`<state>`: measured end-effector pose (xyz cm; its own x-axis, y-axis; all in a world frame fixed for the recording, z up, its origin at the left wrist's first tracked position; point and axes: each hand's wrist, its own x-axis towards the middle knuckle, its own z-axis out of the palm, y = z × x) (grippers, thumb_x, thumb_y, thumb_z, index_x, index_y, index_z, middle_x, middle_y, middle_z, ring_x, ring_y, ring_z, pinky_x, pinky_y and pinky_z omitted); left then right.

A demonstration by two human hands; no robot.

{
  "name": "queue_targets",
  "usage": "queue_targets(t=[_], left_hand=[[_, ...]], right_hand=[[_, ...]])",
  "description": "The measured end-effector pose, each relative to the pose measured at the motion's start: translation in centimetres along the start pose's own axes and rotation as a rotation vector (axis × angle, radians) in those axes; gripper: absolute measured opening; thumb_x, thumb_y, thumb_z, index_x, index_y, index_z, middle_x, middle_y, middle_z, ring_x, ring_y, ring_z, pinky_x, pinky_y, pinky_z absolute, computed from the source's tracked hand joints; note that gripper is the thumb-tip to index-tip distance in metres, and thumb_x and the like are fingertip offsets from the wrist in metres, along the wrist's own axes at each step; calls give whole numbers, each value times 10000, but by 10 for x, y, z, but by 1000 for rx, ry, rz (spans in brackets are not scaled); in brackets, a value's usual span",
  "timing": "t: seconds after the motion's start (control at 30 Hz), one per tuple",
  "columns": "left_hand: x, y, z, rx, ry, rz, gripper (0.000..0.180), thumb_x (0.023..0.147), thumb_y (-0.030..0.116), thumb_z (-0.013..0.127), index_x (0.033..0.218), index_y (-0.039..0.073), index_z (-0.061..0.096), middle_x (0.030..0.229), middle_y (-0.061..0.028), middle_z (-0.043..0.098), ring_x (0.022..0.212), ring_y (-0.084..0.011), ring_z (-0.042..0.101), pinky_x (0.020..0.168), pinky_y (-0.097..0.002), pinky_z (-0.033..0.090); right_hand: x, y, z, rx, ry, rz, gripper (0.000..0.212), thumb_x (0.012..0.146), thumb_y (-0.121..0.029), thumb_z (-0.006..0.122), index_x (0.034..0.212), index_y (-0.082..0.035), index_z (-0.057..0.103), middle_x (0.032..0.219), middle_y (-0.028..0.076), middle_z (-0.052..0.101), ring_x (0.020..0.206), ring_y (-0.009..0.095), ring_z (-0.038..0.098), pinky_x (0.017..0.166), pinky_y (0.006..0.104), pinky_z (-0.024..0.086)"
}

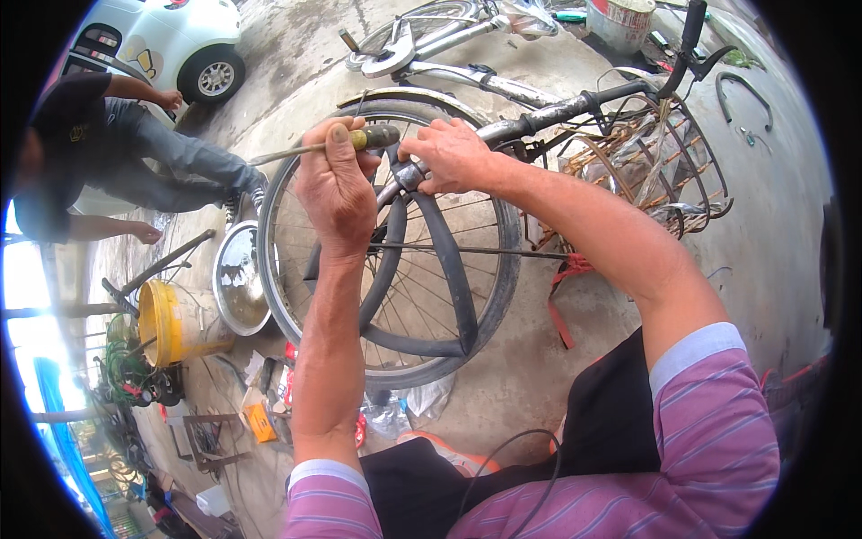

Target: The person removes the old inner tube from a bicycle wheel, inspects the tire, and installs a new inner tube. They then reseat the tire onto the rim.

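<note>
My left hand (337, 193) is closed round a screwdriver (373, 136) with a yellow and dark handle; its long thin shaft points away to the left. Beside it, my right hand (449, 157) has its fingers bent over a silver metal joint (410, 175) of a bicycle lying tipped over. Just below both hands is the bicycle's spoked wheel (510, 242) with its black tyre. A black tube (446, 269), like an inner tube, hangs in a loop across the spokes from near the joint. My right fingertips are partly hidden behind the joint.
A wire basket (718, 184) with sticks and plastic lies at the right, near the handlebar (691, 27). A metal basin (242, 278) and yellow bucket (162, 323) stand left. Another bicycle frame (485, 76) lies beyond. A person (135, 148) stands far left near a white car (202, 45).
</note>
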<state>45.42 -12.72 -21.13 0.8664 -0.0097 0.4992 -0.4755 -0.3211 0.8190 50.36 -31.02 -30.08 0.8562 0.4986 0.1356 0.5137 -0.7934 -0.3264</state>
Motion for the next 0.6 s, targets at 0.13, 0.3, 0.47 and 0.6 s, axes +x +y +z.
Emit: queue_targets(t=[0.13,0.3,0.47,0.6], left_hand=[[5,-27,-2,74,-208,-213,320,1185,315,570,1190,23,701,900,-73,763,709,-112,722,608,-281,567],[-1,-10,6,50,-12,110,308,1189,303,563,1190,28,700,888,-68,767,694,-102,690,619,-255,547],[17,-4,-2,32,-168,-115,374,1193,348,541,1193,6,691,990,-78,774,709,-110,700,652,-263,567],[-12,-30,-9,115,-97,-61,326,1188,313,564,1216,14,691,922,-78,752,679,-93,685,621,-257,554]], right_hand=[[9,-5,5,-66,12,15,599,776,-352,925,1318,-216,707,1135,98,740,1199,329,666,1025,493,497],[2,-6,-3,29,-41,30,529,816,-340,908,1298,-224,722,1195,103,732,1245,331,646,1054,505,467],[2,-3,-3,14,-60,51,511,826,-340,894,1303,-239,742,1195,95,734,1239,333,652,1061,502,471],[7,-11,-5,21,-58,26,502,817,-333,898,1293,-246,764,1195,100,733,1257,332,641,1075,495,462]])
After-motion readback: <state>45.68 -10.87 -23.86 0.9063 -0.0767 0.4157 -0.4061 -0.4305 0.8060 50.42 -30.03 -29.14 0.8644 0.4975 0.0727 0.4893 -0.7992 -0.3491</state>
